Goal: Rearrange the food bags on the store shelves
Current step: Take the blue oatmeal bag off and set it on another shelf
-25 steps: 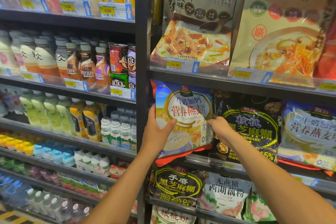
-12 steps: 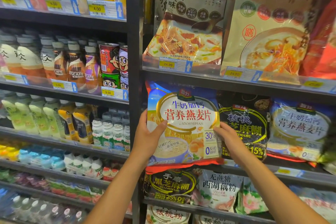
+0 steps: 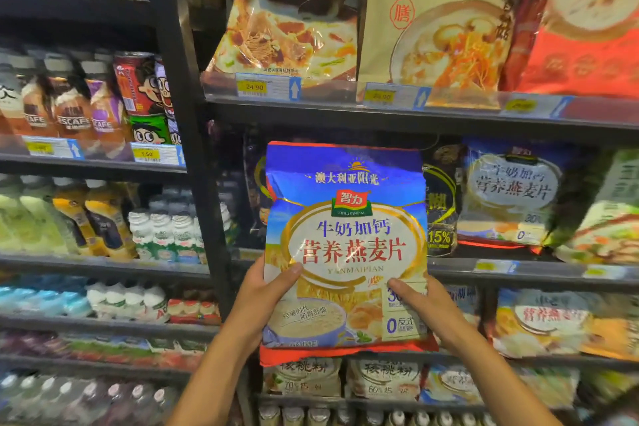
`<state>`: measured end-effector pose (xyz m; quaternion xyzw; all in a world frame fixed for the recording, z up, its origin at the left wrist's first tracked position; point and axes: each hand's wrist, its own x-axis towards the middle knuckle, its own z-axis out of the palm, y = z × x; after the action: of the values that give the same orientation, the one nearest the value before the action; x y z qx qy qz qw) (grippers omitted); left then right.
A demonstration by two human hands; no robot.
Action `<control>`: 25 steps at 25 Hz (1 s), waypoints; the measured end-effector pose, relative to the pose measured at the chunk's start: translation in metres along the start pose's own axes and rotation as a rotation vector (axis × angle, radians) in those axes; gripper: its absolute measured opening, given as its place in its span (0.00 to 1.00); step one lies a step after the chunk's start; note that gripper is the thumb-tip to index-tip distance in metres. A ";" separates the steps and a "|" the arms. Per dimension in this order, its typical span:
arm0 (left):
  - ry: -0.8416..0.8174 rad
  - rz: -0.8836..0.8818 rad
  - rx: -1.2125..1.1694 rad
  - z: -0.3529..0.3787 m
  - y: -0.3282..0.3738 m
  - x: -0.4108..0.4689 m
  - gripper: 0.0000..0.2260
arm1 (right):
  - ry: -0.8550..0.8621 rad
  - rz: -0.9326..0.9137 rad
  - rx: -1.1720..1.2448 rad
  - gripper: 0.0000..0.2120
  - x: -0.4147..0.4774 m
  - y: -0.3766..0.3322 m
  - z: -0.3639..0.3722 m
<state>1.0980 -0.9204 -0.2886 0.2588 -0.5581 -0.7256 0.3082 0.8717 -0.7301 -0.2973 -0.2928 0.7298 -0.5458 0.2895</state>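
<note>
Both my left hand [image 3: 263,301] and right hand [image 3: 428,309] gripped the glossy blue plastic oatmeal bag [image 3: 345,218] upright between them, label facing me, presumably for reshelving.

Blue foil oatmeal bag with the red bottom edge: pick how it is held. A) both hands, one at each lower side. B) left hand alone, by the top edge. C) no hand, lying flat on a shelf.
A: the left hand and the right hand grip the lower sides of the blue foil oatmeal bag, with both thumbs on its front.
</note>
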 end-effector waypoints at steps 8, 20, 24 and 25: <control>-0.041 -0.123 0.041 0.088 -0.067 -0.041 0.20 | 0.210 0.106 0.155 0.12 -0.110 0.062 -0.065; -0.229 -0.300 0.175 0.237 -0.181 -0.145 0.12 | 0.518 0.327 0.264 0.07 -0.273 0.215 -0.168; -0.207 -0.286 0.181 0.271 -0.196 -0.168 0.11 | 0.516 0.338 0.254 0.07 -0.292 0.225 -0.203; -0.201 -0.284 0.183 0.279 -0.196 -0.171 0.11 | 0.511 0.327 0.260 0.07 -0.291 0.226 -0.211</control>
<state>0.9820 -0.5770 -0.4053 0.2881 -0.6076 -0.7303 0.1205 0.8826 -0.3288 -0.4360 0.0142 0.7405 -0.6363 0.2157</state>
